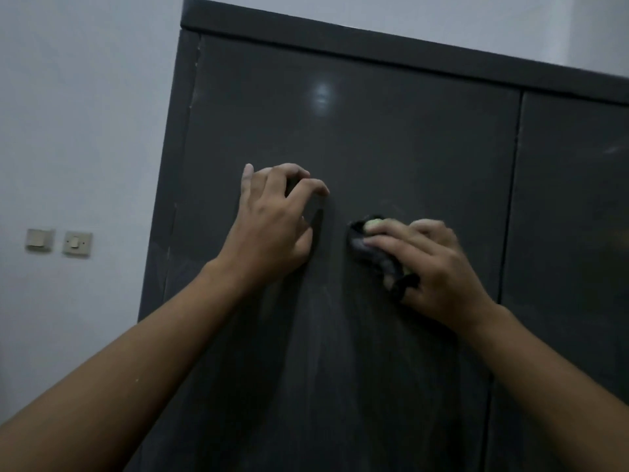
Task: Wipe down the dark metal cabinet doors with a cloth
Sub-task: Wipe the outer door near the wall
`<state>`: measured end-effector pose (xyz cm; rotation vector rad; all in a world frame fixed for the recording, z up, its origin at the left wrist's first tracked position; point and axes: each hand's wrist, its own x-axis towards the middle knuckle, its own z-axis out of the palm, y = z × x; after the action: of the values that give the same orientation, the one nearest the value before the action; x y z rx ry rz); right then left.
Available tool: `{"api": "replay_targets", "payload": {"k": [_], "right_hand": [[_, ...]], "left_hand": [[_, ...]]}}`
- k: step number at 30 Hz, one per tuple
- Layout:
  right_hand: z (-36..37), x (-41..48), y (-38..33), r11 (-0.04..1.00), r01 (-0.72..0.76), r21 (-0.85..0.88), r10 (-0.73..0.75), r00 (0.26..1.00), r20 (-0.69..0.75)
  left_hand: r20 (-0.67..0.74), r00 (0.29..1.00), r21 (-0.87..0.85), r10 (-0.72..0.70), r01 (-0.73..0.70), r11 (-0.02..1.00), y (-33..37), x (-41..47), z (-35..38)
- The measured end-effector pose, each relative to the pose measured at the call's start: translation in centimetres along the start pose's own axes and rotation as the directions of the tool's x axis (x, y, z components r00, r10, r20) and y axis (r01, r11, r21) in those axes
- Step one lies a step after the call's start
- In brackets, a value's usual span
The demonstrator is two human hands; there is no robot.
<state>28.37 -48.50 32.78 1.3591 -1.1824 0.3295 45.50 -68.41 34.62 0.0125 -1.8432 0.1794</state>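
A dark grey metal cabinet fills the view, its left door (357, 137) in front of me and its right door (571, 199) past a vertical seam. My right hand (432, 267) presses a dark cloth (366, 248) with a pale green patch flat against the left door near its middle, fingers spread over it and the thumb hooked into a fold. My left hand (272, 226) rests on the same door just left of the cloth, fingertips bent and touching the metal, holding nothing. Pale streaks show on the door below both hands.
A pale wall (85, 131) lies to the left of the cabinet, with two wall switches (59, 242) at about hand height. The cabinet's top edge (340, 35) runs across above. A light reflection glints on the upper part of the left door.
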Motion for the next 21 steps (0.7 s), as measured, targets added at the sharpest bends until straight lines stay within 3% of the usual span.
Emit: {"api": "replay_targets", "payload": {"k": [2,5,7,9,12,14,17,19,21], "right_hand": [[-1.0,-0.9,2.3,0.983,-0.181,-0.006,0.179,0.974,-0.140],[-1.0,-1.1,2.9,0.890,-0.454,0.040,0.443,0.841,-0.311],[-0.5,-1.5,1.7,0.909,-0.415,0.020,0.403,0.869,-0.286],[-0.6,-2.5,1.2,0.970,-0.244,0.005,0.241,0.957,-0.159],[-2.1,-3.0,3.3,0.995,-0.093,-0.034,0.092,0.995,-0.037],[-2.7,-2.3,5.2,0.979,-0.196,-0.049,0.190,0.977,-0.097],[-2.3,0.5,5.3,0.903,-0.430,0.014,0.420,0.872,-0.251],[-1.0,2.3,3.6,0.901,-0.432,0.042,0.428,0.867,-0.255],[0.3,3.0,1.1,0.946,-0.313,0.081,0.322,0.930,-0.178]], "left_hand": [[0.041,0.997,0.027,0.063,-0.064,0.998,0.4,0.0,0.4],[0.063,0.993,0.042,0.096,-0.099,0.994,1.7,0.6,1.4],[0.051,0.994,0.032,0.098,-0.100,0.994,3.1,1.2,2.2],[0.030,0.994,0.019,0.107,-0.108,0.994,4.6,1.6,3.2],[0.002,0.997,-0.020,0.072,-0.072,0.997,6.2,1.9,4.3],[-0.018,0.999,-0.031,0.035,-0.036,0.999,6.6,2.0,4.5],[-0.050,0.998,-0.019,0.028,-0.029,0.999,6.4,2.0,4.6],[-0.096,0.995,-0.031,0.009,-0.012,0.999,5.9,1.9,4.6],[-0.164,0.985,-0.053,-0.049,0.041,0.998,5.4,1.8,4.4]]}}
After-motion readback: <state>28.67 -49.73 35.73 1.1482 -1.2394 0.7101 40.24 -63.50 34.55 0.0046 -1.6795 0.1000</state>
